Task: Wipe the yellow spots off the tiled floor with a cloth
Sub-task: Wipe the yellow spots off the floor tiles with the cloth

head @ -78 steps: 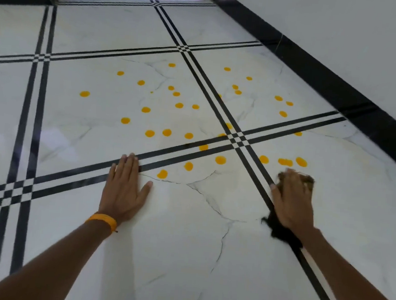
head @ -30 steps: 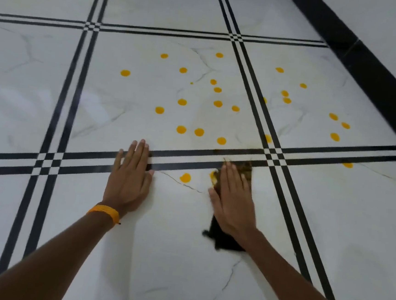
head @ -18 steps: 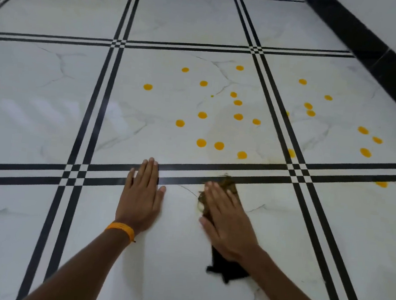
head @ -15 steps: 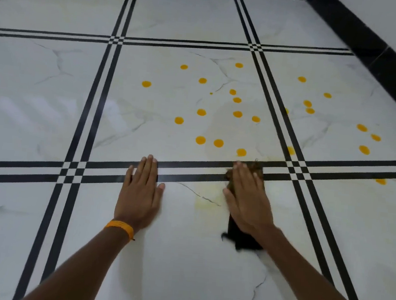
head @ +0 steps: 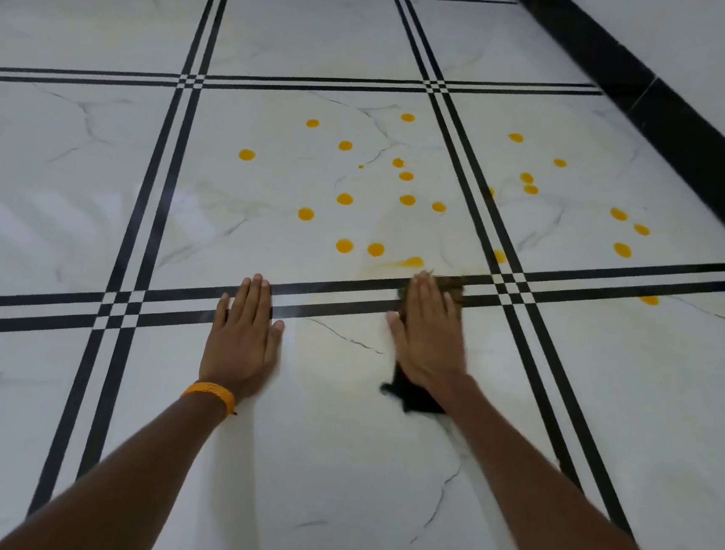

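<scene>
Pressing flat, the right hand (head: pixel 427 335) pins a dark cloth (head: pixel 413 397) to the tiled floor (head: pixel 376 495), palm down, fingers extended rather than clenched. The cloth lies under the palm; its far edge protrudes across the double black grout band (head: pixel 174 306) and its near corner shows beside the wrist. The left hand (head: pixel 243 334) rests open and released on the floor to the left, grasping nothing, an orange wristband (head: pixel 210 394) on its wrist. Yellow spots (head: pixel 343 245) remain on the far tiles; the nearest (head: pixel 412 261) is smeared, just beyond the cloth.

Handling judgement: the cloth appears soft, limp and light, so it will likely bunch unless loaded evenly from above. The spots look wet and liable to smear. The glossy tile probably offers little friction. Apply pressure over the cloth's centre, not its edges.
</scene>
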